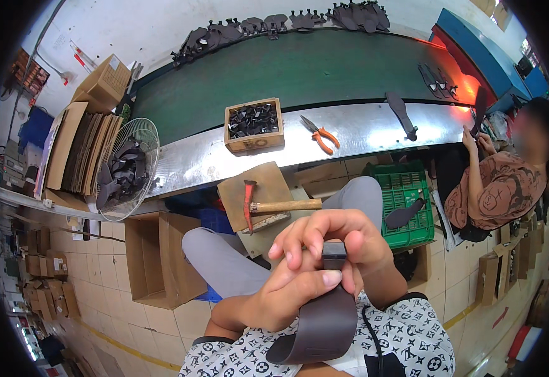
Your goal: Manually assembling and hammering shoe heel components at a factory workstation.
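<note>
Before a conveyor desk with a hammer, both hands pinch a dark strap at its buckle; fingers should grip firmly, keeping it straight.

— What packaging is showing up in the frame?

— A brown cardboard box is sitting at the upper left, with flattened cardboard sheets leaning just below it. An open cardboard carton is standing on the floor, left of centre.

— Anything else?

— Small brown boxes are piling up at the far left edge, and more are standing at the right.
</note>
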The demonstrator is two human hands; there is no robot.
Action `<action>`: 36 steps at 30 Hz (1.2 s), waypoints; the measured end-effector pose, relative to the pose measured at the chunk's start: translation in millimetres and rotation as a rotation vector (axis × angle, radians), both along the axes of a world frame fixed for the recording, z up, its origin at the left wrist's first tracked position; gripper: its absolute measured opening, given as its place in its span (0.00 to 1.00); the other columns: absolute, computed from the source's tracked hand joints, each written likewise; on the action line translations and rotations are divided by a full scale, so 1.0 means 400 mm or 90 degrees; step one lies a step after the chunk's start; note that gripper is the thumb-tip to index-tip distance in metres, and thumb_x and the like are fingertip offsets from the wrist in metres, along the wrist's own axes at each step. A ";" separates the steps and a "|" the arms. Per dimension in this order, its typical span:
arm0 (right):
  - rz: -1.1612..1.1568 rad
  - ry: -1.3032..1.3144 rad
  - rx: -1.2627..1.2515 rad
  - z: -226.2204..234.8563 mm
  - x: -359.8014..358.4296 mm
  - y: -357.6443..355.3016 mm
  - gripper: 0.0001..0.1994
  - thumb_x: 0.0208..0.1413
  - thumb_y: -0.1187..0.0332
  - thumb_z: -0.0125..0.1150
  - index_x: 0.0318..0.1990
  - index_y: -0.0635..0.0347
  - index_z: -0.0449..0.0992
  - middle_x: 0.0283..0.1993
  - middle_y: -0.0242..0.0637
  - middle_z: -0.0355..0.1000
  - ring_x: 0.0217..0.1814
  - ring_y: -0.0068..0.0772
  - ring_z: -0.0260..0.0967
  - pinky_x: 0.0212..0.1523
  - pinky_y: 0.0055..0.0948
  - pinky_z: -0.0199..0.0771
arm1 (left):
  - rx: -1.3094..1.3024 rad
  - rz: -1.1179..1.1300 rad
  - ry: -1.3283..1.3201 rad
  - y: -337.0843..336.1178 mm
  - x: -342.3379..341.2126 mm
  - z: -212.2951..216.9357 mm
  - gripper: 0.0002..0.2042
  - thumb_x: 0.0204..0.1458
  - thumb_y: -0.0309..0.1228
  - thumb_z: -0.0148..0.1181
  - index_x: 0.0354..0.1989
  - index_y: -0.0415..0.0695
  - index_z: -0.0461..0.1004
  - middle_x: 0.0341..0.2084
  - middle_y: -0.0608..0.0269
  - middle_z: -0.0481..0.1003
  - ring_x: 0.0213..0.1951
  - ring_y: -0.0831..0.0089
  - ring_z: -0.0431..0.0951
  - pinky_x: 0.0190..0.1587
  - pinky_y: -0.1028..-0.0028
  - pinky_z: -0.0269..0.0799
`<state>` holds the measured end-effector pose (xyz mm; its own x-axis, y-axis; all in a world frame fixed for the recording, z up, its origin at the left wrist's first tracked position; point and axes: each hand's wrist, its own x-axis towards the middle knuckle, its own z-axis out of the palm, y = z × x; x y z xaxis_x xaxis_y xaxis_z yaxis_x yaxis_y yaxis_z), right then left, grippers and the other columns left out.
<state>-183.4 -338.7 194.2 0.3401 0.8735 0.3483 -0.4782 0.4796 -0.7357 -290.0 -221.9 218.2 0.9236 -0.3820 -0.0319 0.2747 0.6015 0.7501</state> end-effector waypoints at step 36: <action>-0.400 -0.217 -0.343 -0.198 0.206 0.074 0.27 0.68 0.48 0.45 0.59 0.65 0.65 0.60 0.42 0.68 0.57 0.31 0.69 0.58 0.30 0.65 | 0.512 0.900 0.083 0.426 0.042 -0.152 0.17 0.61 0.43 0.51 0.40 0.39 0.74 0.36 0.56 0.77 0.38 0.73 0.74 0.44 0.72 0.71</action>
